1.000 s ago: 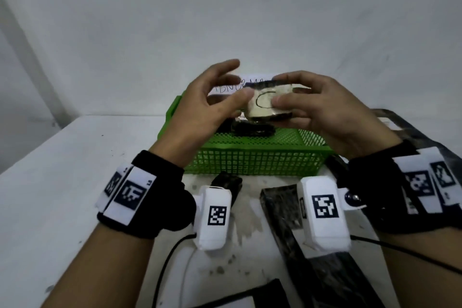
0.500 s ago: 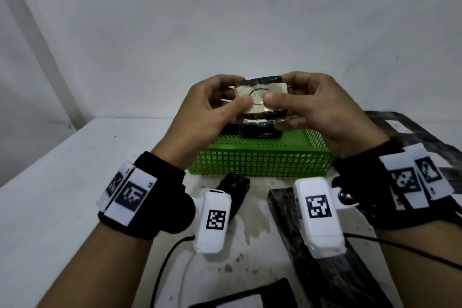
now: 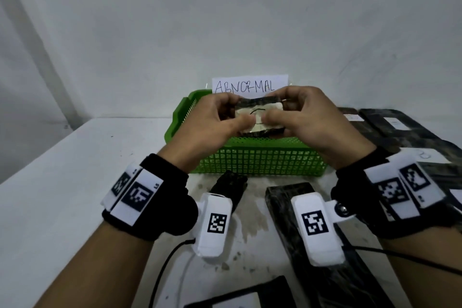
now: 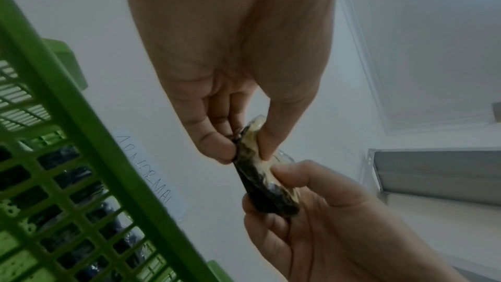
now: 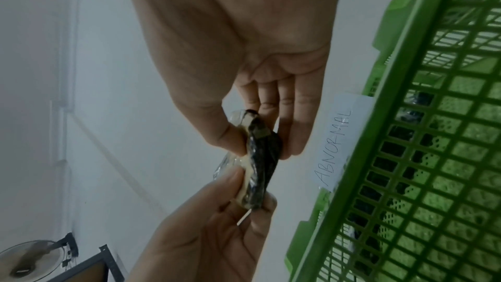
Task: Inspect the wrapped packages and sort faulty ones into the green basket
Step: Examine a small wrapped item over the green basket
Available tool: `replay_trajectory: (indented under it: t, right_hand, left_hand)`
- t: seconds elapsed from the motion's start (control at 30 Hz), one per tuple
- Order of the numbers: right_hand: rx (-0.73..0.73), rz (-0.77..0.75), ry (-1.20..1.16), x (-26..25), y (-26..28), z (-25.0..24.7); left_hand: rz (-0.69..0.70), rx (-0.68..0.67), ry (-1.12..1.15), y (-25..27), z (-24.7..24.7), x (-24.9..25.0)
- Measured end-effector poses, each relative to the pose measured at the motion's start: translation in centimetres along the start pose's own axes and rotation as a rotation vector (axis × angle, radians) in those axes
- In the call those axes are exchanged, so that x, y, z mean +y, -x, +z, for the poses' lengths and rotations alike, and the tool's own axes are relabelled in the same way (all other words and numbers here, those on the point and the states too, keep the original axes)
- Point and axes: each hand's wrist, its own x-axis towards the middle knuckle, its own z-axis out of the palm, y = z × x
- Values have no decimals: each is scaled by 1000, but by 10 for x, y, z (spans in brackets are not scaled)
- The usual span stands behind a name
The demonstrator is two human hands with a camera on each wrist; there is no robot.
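Observation:
A small package (image 3: 257, 116) wrapped in black film, with a cream label marked by a black line, is held in the air above the green basket (image 3: 250, 162). My left hand (image 3: 220, 120) pinches its left end between thumb and fingers. My right hand (image 3: 297, 117) pinches its right end the same way. The package (image 4: 260, 177) shows edge-on in the left wrist view, and the right wrist view also shows the package (image 5: 260, 162) edge-on with clear film sticking out. Dark wrapped items lie inside the basket (image 5: 406, 158).
A paper sign reading ABNORMAL (image 3: 250, 85) stands behind the basket. Several black wrapped packages lie on the white table: a small one (image 3: 230, 186) in front of the basket, a long one (image 3: 287, 197) beside it, more at the right (image 3: 400, 130), one at the near edge (image 3: 250, 295).
Both hands have lowered the package slightly and tilted it, so the ABNORMAL sign behind is now uncovered. The left fingers have curled tighter round the package's end.

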Motion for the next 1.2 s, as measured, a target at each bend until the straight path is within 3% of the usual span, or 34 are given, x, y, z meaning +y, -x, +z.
replay_trajectory:
  t: [0.2, 0.43, 0.6, 0.77, 0.9, 1.2]
  right_hand:
    - [23, -34, -19, 3, 3, 4]
    - [42, -145, -56, -1, 5, -3]
    - [-97, 15, -51, -4, 5, -10]
    - [-96, 117, -111, 7, -1, -16]
    - [-53, 62, -129, 10, -2, -13]
    - [102, -85, -5, 8, 0, -3]
  left_hand:
    - [36, 32, -80, -1, 0, -1]
    - [-60, -49, 294, 1, -10, 7]
    - [-53, -20, 300, -3, -5, 3]
    - [-40, -39, 313, -4, -3, 1]
    - [-64, -39, 336, -3, 1, 2]
    - [44, 33, 206, -1, 12, 4]
